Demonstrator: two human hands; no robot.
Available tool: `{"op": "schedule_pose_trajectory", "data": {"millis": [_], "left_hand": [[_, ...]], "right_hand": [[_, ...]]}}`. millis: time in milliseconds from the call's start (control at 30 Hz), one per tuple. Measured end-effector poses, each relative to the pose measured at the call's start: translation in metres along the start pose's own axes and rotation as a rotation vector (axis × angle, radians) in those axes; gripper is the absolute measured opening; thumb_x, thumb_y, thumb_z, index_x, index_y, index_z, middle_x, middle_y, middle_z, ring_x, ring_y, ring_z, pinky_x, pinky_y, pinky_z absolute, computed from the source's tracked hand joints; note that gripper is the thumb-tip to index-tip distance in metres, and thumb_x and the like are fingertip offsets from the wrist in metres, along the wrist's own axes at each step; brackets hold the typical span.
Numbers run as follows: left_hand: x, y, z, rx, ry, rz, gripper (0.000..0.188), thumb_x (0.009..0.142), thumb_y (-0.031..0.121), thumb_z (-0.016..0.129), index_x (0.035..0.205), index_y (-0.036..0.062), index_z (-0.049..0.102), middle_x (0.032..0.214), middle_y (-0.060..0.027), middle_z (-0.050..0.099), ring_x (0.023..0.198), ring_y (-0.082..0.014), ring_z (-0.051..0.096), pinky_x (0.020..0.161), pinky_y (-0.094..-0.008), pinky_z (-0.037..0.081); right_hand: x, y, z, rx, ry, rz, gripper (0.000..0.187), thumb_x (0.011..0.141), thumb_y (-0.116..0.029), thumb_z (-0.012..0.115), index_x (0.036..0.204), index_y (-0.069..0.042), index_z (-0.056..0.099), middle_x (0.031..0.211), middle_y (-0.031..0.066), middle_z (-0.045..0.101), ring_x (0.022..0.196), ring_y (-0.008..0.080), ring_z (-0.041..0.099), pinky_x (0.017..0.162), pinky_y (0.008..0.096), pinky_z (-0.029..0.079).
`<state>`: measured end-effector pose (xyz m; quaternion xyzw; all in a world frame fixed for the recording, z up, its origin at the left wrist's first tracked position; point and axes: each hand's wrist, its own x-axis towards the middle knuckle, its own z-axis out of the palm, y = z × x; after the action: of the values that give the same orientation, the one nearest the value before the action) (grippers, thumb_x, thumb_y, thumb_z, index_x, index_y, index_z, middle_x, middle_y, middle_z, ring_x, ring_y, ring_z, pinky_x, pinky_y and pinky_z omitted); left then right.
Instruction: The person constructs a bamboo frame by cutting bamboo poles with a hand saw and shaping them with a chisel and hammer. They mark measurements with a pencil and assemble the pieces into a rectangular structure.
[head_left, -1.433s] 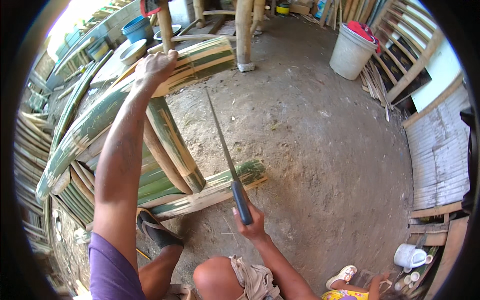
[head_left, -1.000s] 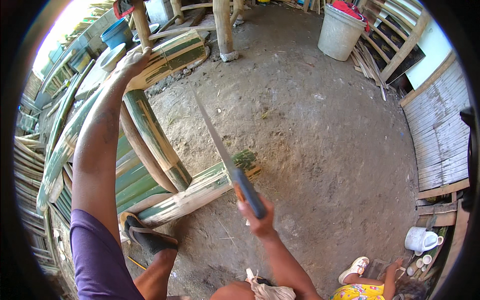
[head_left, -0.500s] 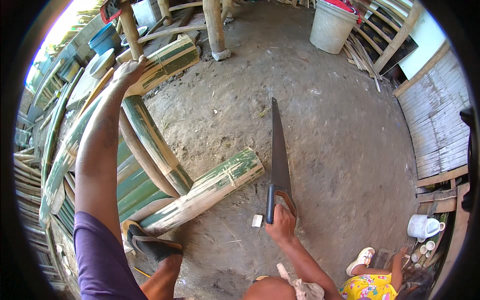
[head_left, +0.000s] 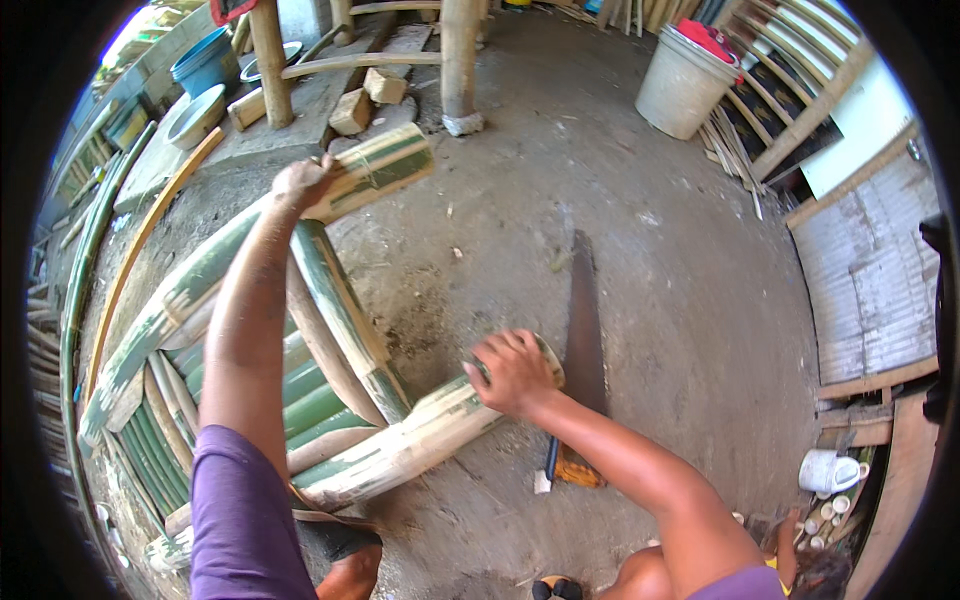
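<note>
Your right hand closes its grip over the cut end of a bamboo pole lying on the dirt floor; your left hand holds a longer pole. Beside them, the saw lies released. Shifting the pole seems next: lift steadily.

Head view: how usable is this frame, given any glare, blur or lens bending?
Head view: strong fisheye, with a black rim and the long bamboo pole bowed at left; blown-out daylight in the top-left corner. The dirt floor is evenly lit and sharp. The left hand on the upper bamboo piece, the right hand on the lower bamboo section and the saw lying on the ground are all clear.
</note>
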<state>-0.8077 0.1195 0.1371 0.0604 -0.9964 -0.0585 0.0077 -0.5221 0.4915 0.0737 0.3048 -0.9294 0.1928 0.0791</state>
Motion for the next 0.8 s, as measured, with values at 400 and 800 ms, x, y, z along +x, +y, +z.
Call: {"op": "schedule_pose_trajectory", "data": {"millis": [400, 800], "left_hand": [[0.018, -0.024, 0.066, -0.070, -0.139, 0.101, 0.062, 0.099, 0.047, 0.035, 0.116, -0.0041, 0.065, 0.125, -0.0263, 0.064, 0.120, -0.0392, 0.059, 0.104, -0.0477, 0.045], [-0.406, -0.168, -0.082, 0.030, -0.445, 0.124, 0.016, 0.086, 0.015, 0.057, 0.086, 0.0046, 0.070, 0.077, -0.0207, 0.069, 0.076, -0.0401, 0.069, 0.070, -0.0505, 0.055]], "right_hand": [[0.030, 0.003, 0.003, 0.121, -0.053, 0.125, 0.019, 0.086, -0.020, 0.060, 0.077, -0.004, 0.065, 0.084, 0.0137, 0.068, 0.085, 0.0322, 0.065, 0.080, 0.0452, 0.048], [0.073, -0.204, 0.048, 0.746, -0.225, -0.294, 0.012, 0.090, -0.015, 0.064, 0.096, -0.004, 0.065, 0.094, 0.0162, 0.066, 0.092, 0.0371, 0.064, 0.082, 0.0471, 0.050]]}}
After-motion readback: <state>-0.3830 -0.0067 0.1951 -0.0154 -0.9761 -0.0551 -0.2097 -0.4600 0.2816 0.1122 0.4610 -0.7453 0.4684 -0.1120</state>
